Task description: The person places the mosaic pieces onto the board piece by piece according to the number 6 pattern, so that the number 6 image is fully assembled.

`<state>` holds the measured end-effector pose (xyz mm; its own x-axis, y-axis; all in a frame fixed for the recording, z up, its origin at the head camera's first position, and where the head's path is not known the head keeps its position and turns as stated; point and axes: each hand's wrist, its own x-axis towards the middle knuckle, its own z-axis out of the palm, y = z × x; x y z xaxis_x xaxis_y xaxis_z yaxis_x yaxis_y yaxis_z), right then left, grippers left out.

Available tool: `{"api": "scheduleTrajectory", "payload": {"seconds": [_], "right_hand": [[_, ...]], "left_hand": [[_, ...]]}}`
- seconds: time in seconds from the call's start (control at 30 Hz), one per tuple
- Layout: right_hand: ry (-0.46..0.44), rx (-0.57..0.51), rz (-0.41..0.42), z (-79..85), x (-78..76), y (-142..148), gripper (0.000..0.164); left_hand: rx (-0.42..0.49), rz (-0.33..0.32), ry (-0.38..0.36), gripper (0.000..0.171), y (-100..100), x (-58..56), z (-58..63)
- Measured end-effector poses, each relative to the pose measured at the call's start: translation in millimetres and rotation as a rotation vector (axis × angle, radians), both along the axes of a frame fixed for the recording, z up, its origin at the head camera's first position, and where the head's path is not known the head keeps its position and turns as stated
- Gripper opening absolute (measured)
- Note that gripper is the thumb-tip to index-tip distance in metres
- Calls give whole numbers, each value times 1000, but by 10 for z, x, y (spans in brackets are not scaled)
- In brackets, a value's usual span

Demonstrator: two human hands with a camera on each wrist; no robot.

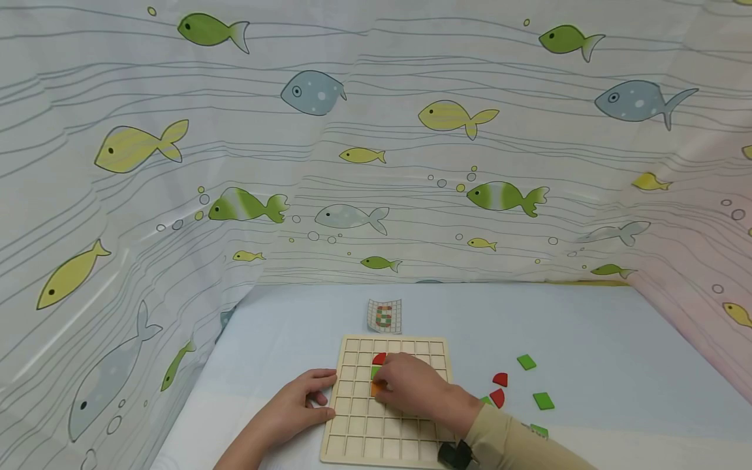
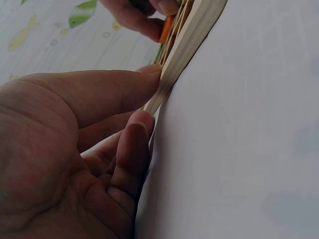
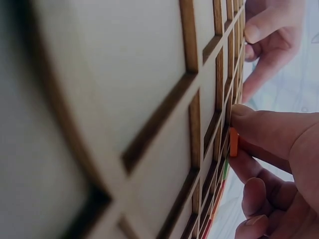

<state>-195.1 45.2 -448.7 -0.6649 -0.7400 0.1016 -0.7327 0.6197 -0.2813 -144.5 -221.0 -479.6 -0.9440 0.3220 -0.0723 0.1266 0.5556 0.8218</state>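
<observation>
So, left hand [image 1: 299,405] has its fingers and thumb apart, tips touching the left edge of the wooden grid board [image 1: 352,424]. On the board, an orange tile [image 1: 376,390] sits pinched between the thumb and finger of the right hand [image 1: 414,388], next to a green square [image 1: 376,373] and red quarter-round [image 1: 379,358], can't tell if it's fully seated. Loose red pieces [image 1: 497,397] and green tiles [image 1: 543,401] lie off to the right
</observation>
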Motion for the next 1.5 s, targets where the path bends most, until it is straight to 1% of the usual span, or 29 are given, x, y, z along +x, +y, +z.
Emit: {"api": "scheduleTrajectory", "payload": {"seconds": [0.13,0.3,0.53,0.77,0.87,1.0,1.1,1.17,1.37,1.5], "right_hand": [[15,11,-3,-1,9,-9,8],[35,8,2,-6,14,-7,10],[39,1,26,-20,11,-5,5],[78,-8,44,-60,13,0,3],[74,-6,44,-57,18,9,4],[57,-9,62,-9,30,39,3],[27,-28,80,35,34,90,5],[-22,-60,73,63,37,141,9],[-211,-148,-5,103,43,329,28],[-245,-161,-34,91,35,437,31]], "left_hand": [[4,-1,-10,64,0,-7,6],[1,-5,-5,64,1,-6,10],[5,-9,-4,65,5,-1,8],[2,-8,-14,66,8,-9,-3],[6,-6,-19,66,9,-8,-5],[14,-6,-27,66,16,0,-5],[16,-4,-28,66,23,2,-6],[13,-4,-23,66,25,2,-7],[-6,-5,7,65,13,2,-10],[-12,-1,17,65,10,6,1]]}}
